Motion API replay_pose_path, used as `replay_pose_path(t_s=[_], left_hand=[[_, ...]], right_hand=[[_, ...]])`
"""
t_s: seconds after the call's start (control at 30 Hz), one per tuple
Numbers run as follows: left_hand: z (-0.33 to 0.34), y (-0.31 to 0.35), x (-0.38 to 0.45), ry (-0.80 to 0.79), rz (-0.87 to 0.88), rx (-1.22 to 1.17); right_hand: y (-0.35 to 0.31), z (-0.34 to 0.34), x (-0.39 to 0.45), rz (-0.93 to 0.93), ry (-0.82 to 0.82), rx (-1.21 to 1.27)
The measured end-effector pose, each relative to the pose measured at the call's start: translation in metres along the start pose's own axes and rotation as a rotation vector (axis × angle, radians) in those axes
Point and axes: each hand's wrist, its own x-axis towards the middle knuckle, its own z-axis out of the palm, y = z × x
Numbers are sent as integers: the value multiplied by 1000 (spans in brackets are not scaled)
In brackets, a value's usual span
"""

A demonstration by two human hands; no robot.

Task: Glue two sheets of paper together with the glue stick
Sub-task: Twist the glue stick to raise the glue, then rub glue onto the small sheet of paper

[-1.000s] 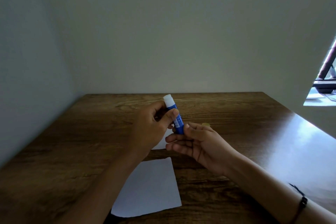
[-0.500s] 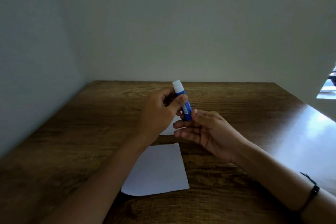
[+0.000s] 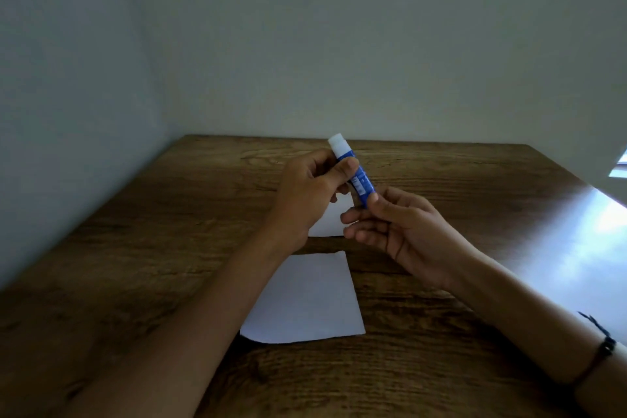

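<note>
A blue glue stick [image 3: 359,180] with a white tip pointing up and away is held above the wooden table [image 3: 458,187]. My left hand [image 3: 307,195] grips its upper part between thumb and fingers. My right hand [image 3: 397,231] pinches its lower end with thumb and fingertips. One white sheet of paper [image 3: 305,299] lies flat on the table below my forearms. A second white sheet [image 3: 330,220] lies farther back, mostly hidden behind my hands.
The table stands in a corner, with plain walls at the left and the back. Bright window light reflects off the table's right side [image 3: 583,237]. A dark band [image 3: 604,346] circles my right wrist.
The view has tilted upward, so hands and papers sit lower in the frame. Both hands keep hold of the glue stick with little relative motion.
</note>
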Motion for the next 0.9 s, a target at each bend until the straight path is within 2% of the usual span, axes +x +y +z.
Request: replay_pose_path(t_s=[0.2,0.37,0.5,0.6,0.67,0.8,0.9], left_hand=[[1,-1,2,-35,-158,-150],[0,4,0,-93,-253,-200],[-2,4,-2,-84,-254,-318],[-4,3,-2,-180,-302,-350],[-7,3,-1,-212,-369,-298],[-16,-2,6,-9,-377,3],[-22,-9,13,62,-216,315]], right_hand=[[1,1,1,-23,64,25],[-7,19,3,-232,214,15],[-3,38,1,-332,220,-38],[-8,48,5,-391,306,-24],[-16,50,10,-436,402,14],[-25,48,26,-505,575,12],[-19,45,40,-514,614,-289]])
